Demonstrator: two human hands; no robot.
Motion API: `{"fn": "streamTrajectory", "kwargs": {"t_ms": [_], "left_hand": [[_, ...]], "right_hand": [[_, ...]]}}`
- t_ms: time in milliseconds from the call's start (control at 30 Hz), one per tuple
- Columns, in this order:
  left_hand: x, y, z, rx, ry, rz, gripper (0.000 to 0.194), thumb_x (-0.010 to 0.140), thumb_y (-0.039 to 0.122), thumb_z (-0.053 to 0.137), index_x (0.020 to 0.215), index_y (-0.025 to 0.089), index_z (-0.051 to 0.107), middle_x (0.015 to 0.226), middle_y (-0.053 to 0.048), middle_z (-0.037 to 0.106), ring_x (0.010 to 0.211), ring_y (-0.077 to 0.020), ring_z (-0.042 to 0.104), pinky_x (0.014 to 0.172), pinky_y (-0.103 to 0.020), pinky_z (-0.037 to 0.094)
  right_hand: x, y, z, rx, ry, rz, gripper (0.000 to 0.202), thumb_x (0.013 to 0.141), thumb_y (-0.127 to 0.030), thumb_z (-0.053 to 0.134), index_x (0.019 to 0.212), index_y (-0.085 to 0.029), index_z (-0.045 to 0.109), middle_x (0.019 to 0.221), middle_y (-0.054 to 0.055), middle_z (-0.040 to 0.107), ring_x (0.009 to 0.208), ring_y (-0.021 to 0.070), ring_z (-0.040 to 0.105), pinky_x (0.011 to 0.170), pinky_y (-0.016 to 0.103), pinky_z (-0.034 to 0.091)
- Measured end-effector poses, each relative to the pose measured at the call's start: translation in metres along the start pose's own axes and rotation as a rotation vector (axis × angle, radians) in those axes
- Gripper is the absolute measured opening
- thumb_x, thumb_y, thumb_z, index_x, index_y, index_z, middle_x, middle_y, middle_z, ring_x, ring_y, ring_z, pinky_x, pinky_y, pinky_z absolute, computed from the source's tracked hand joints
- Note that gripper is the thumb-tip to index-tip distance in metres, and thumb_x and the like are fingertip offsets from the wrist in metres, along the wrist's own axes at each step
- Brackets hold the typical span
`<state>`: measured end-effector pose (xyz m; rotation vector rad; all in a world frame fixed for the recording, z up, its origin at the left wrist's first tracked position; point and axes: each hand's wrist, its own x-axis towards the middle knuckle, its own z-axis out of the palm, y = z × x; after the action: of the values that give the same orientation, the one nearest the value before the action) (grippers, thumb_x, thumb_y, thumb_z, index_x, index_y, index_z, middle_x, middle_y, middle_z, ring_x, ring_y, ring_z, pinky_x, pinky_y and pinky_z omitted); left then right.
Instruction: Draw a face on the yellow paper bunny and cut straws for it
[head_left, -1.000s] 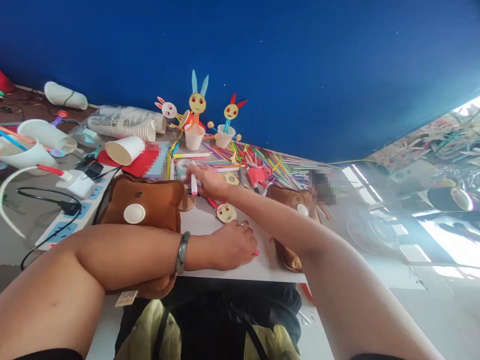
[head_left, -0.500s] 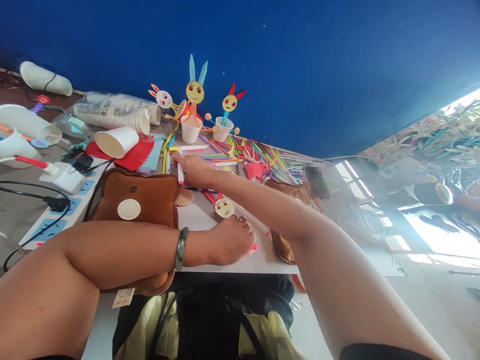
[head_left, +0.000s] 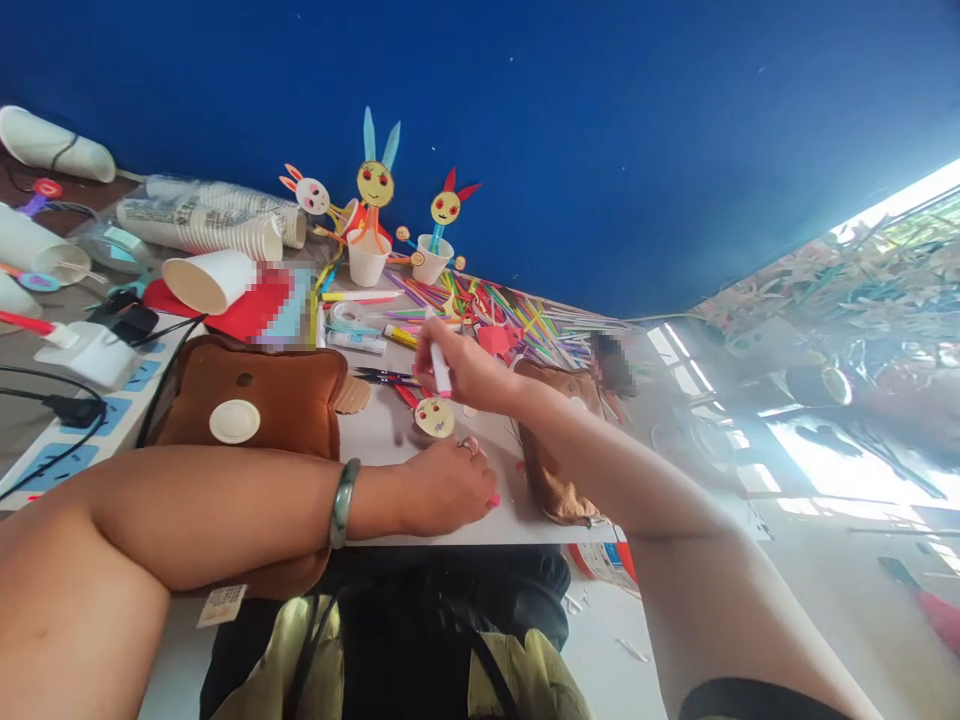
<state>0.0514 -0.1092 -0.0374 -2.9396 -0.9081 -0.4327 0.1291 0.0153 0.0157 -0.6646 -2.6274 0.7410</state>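
Observation:
My right hand (head_left: pixel 469 372) is closed around a white marker (head_left: pixel 439 368) with a pink tip, held above the desk. Just below it lies a round yellow face (head_left: pixel 433 420) with red ears. Near the front of the white desktop (head_left: pixel 517 520), my left hand (head_left: pixel 450 485) rests with curled fingers. Something pink shows at its fingertips, but whether it is a nail or a held thing I cannot tell. Black-bladed scissors (head_left: pixel 384 377) lie left of the marker, beside a corrugated cardboard disc (head_left: pixel 352 395).
Brown plush cushions lie left (head_left: pixel 289 400) and right (head_left: pixel 551 450). Behind are a white tube (head_left: pixel 356 342), a tape roll (head_left: pixel 346 316) and many coloured sticks (head_left: pixel 540 330). Rabbit figures stand in paper cups (head_left: pixel 367 262) by the blue wall. A power strip (head_left: pixel 97 430) with cables is left.
My right hand has moved right and toward me with the white marker, away from the tube and tape. My left hand stays near the desk's front; the view has shifted slightly.

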Motion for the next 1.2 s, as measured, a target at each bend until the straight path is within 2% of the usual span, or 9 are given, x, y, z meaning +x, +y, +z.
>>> {"fn": "streamTrajectory", "kwargs": {"t_ms": [67,200,367,500,633,767,1200], "left_hand": [[0.000,0.002,0.005,-0.004,0.026,0.021,0.032,0.096,0.030,0.040,0.095,0.010,0.065,0.100,-0.020,0.069,0.095,-0.0285,0.063,0.072,-0.040,0.046],[0.001,0.006,0.004,-0.062,0.013,0.030,0.029,0.094,0.033,0.045,0.087,0.012,0.064,0.091,-0.016,0.069,0.086,-0.0252,0.063,0.067,-0.037,0.044],[0.001,0.004,0.001,-0.078,-0.005,0.003,0.024,0.092,0.032,0.048,0.085,0.014,0.062,0.088,-0.013,0.067,0.083,-0.0242,0.062,0.069,-0.037,0.044],[0.001,0.002,0.005,-0.040,0.005,-0.009,0.024,0.093,0.032,0.046,0.088,0.014,0.062,0.094,-0.014,0.067,0.088,-0.0247,0.061,0.072,-0.037,0.043],[0.002,0.002,0.008,0.004,0.010,-0.047,0.027,0.092,0.035,0.047,0.091,0.012,0.062,0.100,-0.016,0.067,0.098,-0.0276,0.060,0.078,-0.039,0.043],[0.003,0.001,0.012,0.043,0.000,-0.096,0.029,0.091,0.036,0.049,0.095,0.011,0.064,0.105,-0.018,0.066,0.098,-0.0283,0.059,0.082,-0.040,0.041],[0.002,0.006,0.018,0.109,-0.063,-0.149,0.025,0.088,0.035,0.053,0.088,0.013,0.065,0.104,-0.017,0.066,0.098,-0.0284,0.056,0.085,-0.043,0.038]], "right_hand": [[-0.029,0.006,-0.008,0.110,-0.028,0.101,0.022,0.078,-0.023,0.063,0.088,-0.022,0.043,0.074,-0.003,0.064,0.058,0.0107,0.057,0.053,0.022,0.045],[-0.081,0.016,-0.013,0.133,0.065,0.292,0.024,0.078,-0.024,0.066,0.087,-0.021,0.045,0.076,-0.001,0.066,0.061,0.0110,0.058,0.056,0.023,0.047],[-0.120,0.023,-0.006,0.218,0.153,0.396,0.030,0.077,-0.028,0.070,0.088,-0.022,0.043,0.082,0.002,0.067,0.069,0.0147,0.064,0.065,0.030,0.052],[-0.128,0.031,0.007,0.339,0.175,0.427,0.039,0.075,-0.035,0.073,0.089,-0.024,0.038,0.090,0.004,0.069,0.071,0.0154,0.067,0.065,0.031,0.054],[-0.128,0.036,0.015,0.287,0.194,0.386,0.037,0.077,-0.031,0.072,0.090,-0.024,0.038,0.093,0.005,0.069,0.069,0.0140,0.065,0.065,0.030,0.053],[-0.129,0.037,0.018,0.246,0.206,0.335,0.032,0.079,-0.026,0.068,0.090,-0.024,0.038,0.096,0.005,0.069,0.071,0.0143,0.065,0.066,0.030,0.053],[-0.131,0.039,0.020,0.269,0.236,0.307,0.031,0.082,-0.032,0.069,0.090,-0.025,0.040,0.094,0.004,0.071,0.068,0.0136,0.066,0.061,0.028,0.054]]}}
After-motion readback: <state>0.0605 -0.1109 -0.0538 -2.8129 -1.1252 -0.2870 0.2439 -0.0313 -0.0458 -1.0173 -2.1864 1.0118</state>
